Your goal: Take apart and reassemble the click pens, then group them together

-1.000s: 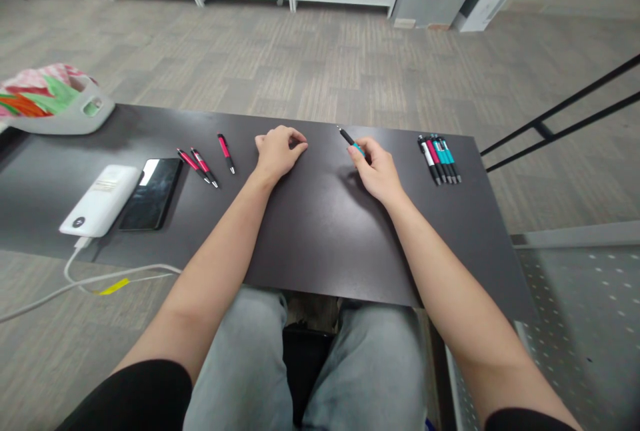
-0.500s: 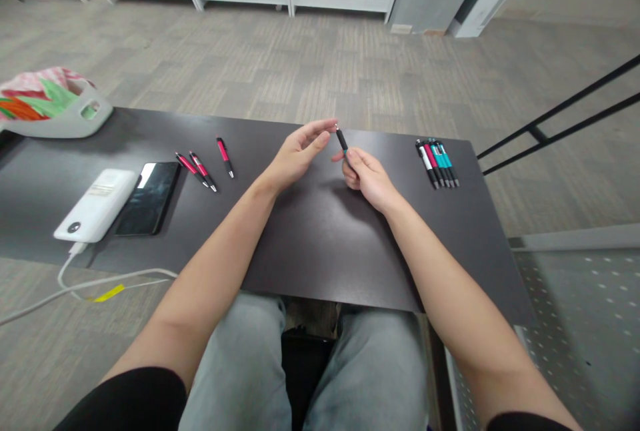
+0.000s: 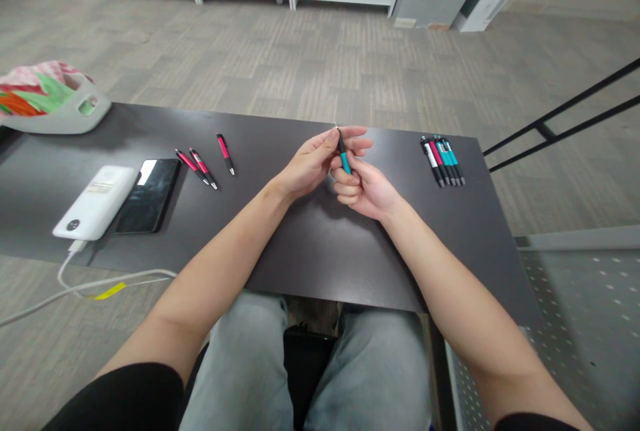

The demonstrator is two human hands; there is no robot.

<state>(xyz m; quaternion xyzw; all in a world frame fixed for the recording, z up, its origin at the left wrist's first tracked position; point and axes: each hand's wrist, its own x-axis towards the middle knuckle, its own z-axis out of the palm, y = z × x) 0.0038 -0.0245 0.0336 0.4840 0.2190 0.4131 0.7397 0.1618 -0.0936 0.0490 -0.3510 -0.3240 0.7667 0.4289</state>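
A teal-and-black pen (image 3: 345, 161) is held above the table between my two hands, its silvery end pointing away from me. Round the teal part, my right hand (image 3: 367, 185) is closed with thumb and curled fingers. My left hand (image 3: 317, 157) has its thumb against the black part, and its fingers reach behind the pen. To the right lies a row of several pens (image 3: 443, 161), one white, one red and others teal, all with black ends. Over on the left are two red pens (image 3: 200, 167) close together and a single red pen (image 3: 225, 153).
A black phone (image 3: 149, 196) and a white power bank (image 3: 95, 201) with a white cable (image 3: 125, 277) lie at left on the dark table (image 3: 330, 251). Behind them stands a white basket (image 3: 75, 117) of colourful cloth or bags. Black metal bars (image 3: 560, 121) rise past the right edge.
My left hand has moved right onto the pen's black part; before, it was beside the tip. My right hand has slid lower, and more of the teal body shows.
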